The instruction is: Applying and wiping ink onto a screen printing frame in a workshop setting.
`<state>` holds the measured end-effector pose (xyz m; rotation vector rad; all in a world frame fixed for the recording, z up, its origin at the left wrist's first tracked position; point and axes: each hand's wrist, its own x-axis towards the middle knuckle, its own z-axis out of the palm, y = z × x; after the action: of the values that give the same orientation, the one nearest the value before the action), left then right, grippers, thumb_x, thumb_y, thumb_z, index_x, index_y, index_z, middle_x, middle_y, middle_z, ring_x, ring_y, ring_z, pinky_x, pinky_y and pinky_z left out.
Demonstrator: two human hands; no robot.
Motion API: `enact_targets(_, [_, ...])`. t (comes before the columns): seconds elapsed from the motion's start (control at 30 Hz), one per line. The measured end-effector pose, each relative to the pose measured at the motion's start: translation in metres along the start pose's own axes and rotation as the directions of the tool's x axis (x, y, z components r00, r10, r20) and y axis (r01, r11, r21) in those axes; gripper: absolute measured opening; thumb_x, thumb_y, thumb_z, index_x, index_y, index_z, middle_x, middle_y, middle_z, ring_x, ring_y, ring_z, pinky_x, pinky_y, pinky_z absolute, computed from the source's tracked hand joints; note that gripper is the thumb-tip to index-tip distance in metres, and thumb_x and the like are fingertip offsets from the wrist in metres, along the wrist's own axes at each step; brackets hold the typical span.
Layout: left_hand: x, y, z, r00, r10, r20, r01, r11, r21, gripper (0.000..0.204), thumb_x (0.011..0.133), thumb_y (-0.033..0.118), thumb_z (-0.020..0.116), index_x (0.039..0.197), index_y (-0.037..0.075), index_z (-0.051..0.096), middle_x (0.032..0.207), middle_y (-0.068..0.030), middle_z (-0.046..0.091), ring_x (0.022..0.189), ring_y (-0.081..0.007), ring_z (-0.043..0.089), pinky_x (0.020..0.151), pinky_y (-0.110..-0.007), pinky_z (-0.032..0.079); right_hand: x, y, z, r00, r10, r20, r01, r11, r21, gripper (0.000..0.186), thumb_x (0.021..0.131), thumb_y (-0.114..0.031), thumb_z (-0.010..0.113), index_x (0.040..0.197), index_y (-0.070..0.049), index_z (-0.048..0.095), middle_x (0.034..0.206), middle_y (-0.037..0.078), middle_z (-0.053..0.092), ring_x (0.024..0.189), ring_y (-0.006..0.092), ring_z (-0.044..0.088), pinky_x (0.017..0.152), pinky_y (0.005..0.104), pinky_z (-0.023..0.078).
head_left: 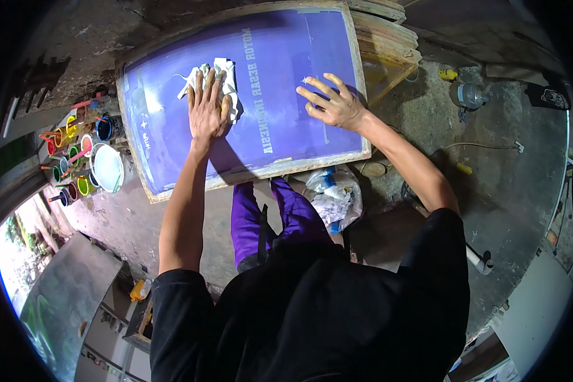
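In front of me is a silk-screen printing frame [364,121] with purple mesh and a worn, paint-stained wooden border. Pale mirrored lettering runs across its mesh. My left hand [207,111] lies with its fingers stretched out on a crumpled white cloth [225,69], pressing it against the mesh left of the lettering. My right hand [337,105] is at the right part of the screen, fingers spread. A small whitish shred shows by its fingertips; whether the hand touches the mesh I cannot tell.
Several paint pots stand at the left, beside a white bucket [107,169]. Below the frame's near edge sits a clear plastic bag [335,202] of crumpled white scraps. More wooden frames [385,35] are stacked at the far right, with a clear plastic jug [471,95] farther right.
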<state>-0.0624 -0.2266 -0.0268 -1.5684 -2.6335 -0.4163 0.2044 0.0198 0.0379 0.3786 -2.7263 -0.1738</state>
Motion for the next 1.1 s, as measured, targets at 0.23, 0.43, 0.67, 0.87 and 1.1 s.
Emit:
enact_targets(0.23, [-0.004, 0.002, -0.004, 1.0, -0.002, 0.017, 0.002, 1.0, 0.002, 0.064, 0.103, 0.044, 0.045, 0.161, 0.019, 0.037, 0.17, -0.0043, 0.029, 0.16, -0.0295, 0.015, 0.13, -0.051, 0.009, 0.0, -0.015, 0.002, 1.0, 0.017, 0.022, -0.018, 1.0, 0.024, 0.006, 0.091, -0.024, 0.07, 0.091, -0.019, 0.065, 0.145, -0.001, 0.06, 0.139, 0.0232, 0.051, 0.114, 0.0522, 0.039])
enact_targets(0.43, [0.0, 0.005, -0.009, 0.999, -0.005, 0.042, 0.006, 1.0, -0.021, 0.063, 0.105, 0.044, 0.043, 0.163, 0.021, 0.033, 0.17, -0.0049, 0.028, 0.16, -0.0304, 0.014, 0.129, -0.052, 0.008, 0.009, -0.001, 0.005, 0.962, 0.271, 0.035, -0.273, 0.957, 0.1, 0.016, 0.088, -0.022, 0.075, 0.096, -0.012, 0.065, 0.142, 0.007, 0.059, 0.134, 0.0296, 0.053, 0.109, 0.0544, 0.042])
enact_targets(0.67, [0.0, 0.007, -0.012, 0.999, -0.006, 0.049, 0.008, 0.999, -0.042, 0.064, 0.105, 0.044, 0.044, 0.163, 0.022, 0.033, 0.17, -0.005, 0.028, 0.16, -0.0307, 0.013, 0.129, -0.052, 0.009, -0.034, -0.041, -0.009, 0.857, 0.506, 0.097, -0.515, 0.839, 0.177, 0.026, 0.082, -0.023, 0.082, 0.093, -0.005, 0.067, 0.13, 0.014, 0.065, 0.123, 0.0338, 0.06, 0.103, 0.0499, 0.048])
enact_targets(0.87, [0.0, 0.006, -0.009, 0.999, -0.006, 0.042, 0.007, 1.0, -0.029, 0.065, 0.103, 0.045, 0.044, 0.163, 0.021, 0.033, 0.17, -0.0047, 0.029, 0.16, -0.0305, 0.014, 0.13, -0.051, 0.008, -0.025, -0.044, 0.0, 0.9, 0.434, -0.04, -0.431, 0.9, 0.056, 0.025, 0.083, -0.029, 0.08, 0.088, -0.008, 0.067, 0.118, 0.011, 0.071, 0.113, 0.0306, 0.065, 0.098, 0.0471, 0.053])
enact_targets(1.1, [0.0, 0.006, -0.01, 0.999, -0.006, 0.039, 0.007, 0.999, -0.032, 0.065, 0.103, 0.045, 0.045, 0.163, 0.021, 0.034, 0.17, -0.0044, 0.029, 0.16, -0.0306, 0.014, 0.129, -0.052, 0.008, -0.01, -0.022, 0.002, 0.958, 0.285, -0.028, -0.284, 0.958, 0.042, 0.024, 0.082, -0.026, 0.079, 0.083, -0.007, 0.065, 0.117, 0.011, 0.072, 0.108, 0.0314, 0.068, 0.092, 0.0451, 0.056])
